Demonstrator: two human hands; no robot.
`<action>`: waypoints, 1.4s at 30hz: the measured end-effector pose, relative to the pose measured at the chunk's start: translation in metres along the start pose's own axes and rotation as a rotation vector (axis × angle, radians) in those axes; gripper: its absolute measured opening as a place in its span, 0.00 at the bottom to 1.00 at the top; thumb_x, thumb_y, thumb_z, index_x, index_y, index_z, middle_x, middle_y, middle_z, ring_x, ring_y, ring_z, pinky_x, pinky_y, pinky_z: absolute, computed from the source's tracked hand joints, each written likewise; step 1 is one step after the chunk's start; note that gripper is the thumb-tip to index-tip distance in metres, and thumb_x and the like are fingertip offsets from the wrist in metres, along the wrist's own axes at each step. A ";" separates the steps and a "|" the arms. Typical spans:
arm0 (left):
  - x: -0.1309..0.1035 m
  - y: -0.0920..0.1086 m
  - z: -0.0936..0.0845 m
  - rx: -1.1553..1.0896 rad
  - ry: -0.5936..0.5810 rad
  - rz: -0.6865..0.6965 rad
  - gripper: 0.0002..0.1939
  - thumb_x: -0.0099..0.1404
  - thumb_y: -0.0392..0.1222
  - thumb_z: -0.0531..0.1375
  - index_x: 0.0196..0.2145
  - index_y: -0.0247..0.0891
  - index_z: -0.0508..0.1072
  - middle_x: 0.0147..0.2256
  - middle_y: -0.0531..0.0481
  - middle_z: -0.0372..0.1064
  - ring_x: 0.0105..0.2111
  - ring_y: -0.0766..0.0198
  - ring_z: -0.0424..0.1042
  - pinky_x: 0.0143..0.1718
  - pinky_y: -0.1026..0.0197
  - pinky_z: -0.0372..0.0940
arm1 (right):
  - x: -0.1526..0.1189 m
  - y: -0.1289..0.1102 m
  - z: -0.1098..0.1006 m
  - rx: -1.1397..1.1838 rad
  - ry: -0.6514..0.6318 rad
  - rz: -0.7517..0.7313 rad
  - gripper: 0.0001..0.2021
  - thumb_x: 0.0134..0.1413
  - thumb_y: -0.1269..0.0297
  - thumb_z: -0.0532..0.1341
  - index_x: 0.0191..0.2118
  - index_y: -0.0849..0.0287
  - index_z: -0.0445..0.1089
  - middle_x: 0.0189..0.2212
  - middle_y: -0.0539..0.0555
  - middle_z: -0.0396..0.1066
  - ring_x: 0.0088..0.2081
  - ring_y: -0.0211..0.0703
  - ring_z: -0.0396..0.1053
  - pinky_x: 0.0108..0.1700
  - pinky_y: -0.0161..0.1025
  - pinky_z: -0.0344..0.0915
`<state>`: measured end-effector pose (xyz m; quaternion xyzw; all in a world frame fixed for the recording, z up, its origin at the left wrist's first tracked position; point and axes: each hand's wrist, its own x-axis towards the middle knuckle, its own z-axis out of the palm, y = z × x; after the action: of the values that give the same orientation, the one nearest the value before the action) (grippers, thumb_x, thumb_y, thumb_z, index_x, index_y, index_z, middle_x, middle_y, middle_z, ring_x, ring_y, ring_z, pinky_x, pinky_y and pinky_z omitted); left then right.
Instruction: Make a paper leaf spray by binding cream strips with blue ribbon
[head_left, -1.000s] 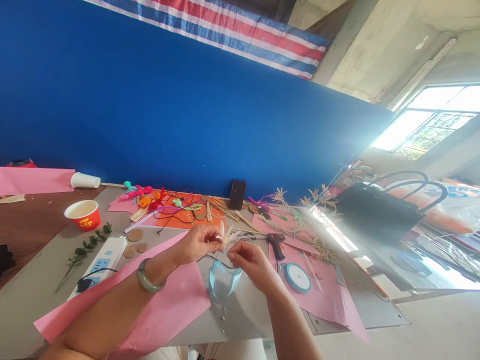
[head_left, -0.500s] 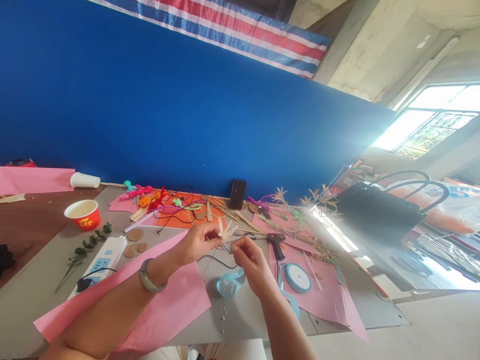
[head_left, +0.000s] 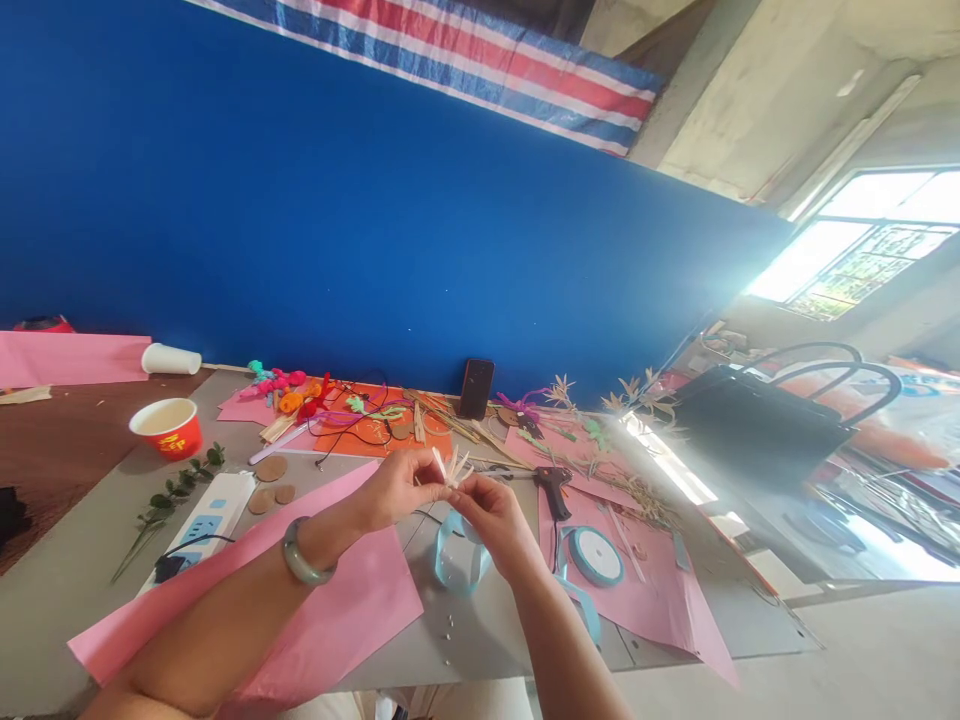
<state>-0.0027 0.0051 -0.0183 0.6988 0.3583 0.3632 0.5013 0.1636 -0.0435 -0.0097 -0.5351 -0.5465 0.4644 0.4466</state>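
Note:
Over the middle of the grey table, my left hand (head_left: 409, 487) pinches a pale, dried-looking flower (head_left: 452, 466) whose pointed petals stick up. My right hand (head_left: 489, 512) is closed at the flower's base, its fingertips touching or nearly touching those of my left hand. Light blue ribbon (head_left: 459, 556) hangs in a loop just below my right hand. What my right fingertips grip, ribbon or flower, is partly hidden. A ribbon spool (head_left: 596, 556) lies on pink paper (head_left: 652, 600) to the right, beside a black glue gun (head_left: 553, 490).
A power strip (head_left: 214, 515), green sprig (head_left: 169, 500) and red paper cup (head_left: 169, 430) are at the left. A phone (head_left: 476, 388) leans on the blue partition (head_left: 360, 220). Dried stalks and coloured craft pieces lie along the back. Small beads (head_left: 449, 634) lie near the front edge.
My right hand has moved up and left to meet my left hand at the flower. The ribbon loop has risen and opened out below. The flower has tilted slightly.

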 end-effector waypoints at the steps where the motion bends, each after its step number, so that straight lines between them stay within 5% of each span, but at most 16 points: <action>1: 0.000 0.000 0.000 0.001 -0.005 0.004 0.12 0.53 0.46 0.65 0.26 0.35 0.69 0.23 0.54 0.66 0.25 0.69 0.62 0.25 0.67 0.56 | 0.000 0.000 0.000 0.015 -0.006 -0.008 0.17 0.42 0.51 0.68 0.23 0.60 0.67 0.17 0.45 0.58 0.20 0.31 0.51 0.22 0.32 0.46; 19: -0.002 0.009 -0.003 -0.343 -0.187 -0.095 0.18 0.47 0.48 0.69 0.25 0.33 0.67 0.21 0.57 0.61 0.22 0.72 0.58 0.24 0.67 0.52 | -0.011 -0.002 0.004 0.092 -0.042 -0.010 0.17 0.45 0.50 0.66 0.27 0.59 0.67 0.18 0.45 0.57 0.21 0.32 0.51 0.24 0.33 0.48; 42: -0.001 0.003 0.007 -0.463 -0.064 -0.068 0.17 0.48 0.45 0.69 0.23 0.34 0.65 0.20 0.57 0.60 0.20 0.73 0.58 0.22 0.67 0.53 | -0.016 0.009 0.017 0.124 0.160 -0.087 0.13 0.39 0.56 0.70 0.27 0.59 0.72 0.25 0.53 0.73 0.29 0.42 0.69 0.32 0.38 0.65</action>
<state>0.0037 0.0004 -0.0174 0.5638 0.2727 0.3965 0.6713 0.1494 -0.0604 -0.0217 -0.5176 -0.5021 0.4330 0.5408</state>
